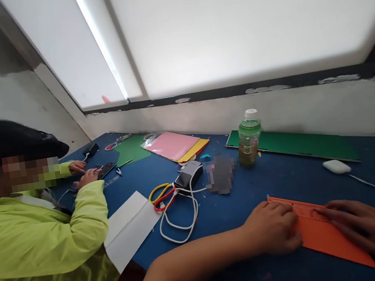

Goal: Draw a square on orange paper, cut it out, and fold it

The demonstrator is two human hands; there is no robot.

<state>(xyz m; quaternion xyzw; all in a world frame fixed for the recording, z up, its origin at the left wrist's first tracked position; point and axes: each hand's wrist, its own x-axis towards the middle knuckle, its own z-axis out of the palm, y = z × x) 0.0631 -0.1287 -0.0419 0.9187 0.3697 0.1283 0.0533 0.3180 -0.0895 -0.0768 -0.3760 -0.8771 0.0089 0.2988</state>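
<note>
Rests curled left hand [275, 227], grip impossible to tell, and loosely open right hand [370, 225] on orange paper [332, 243] with clear strip [304, 211], atop blue table [291, 169].

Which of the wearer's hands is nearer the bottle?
Left. The left hand, at the orange sheet, is in front of the bottle; the right hand, on the sheet, is farther off rightward.

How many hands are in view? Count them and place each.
4: the wearer's left hand on the left side of the orange sheet, right hand on its right; a co-worker's one hand near the black box, other hand beside a phone.
</note>
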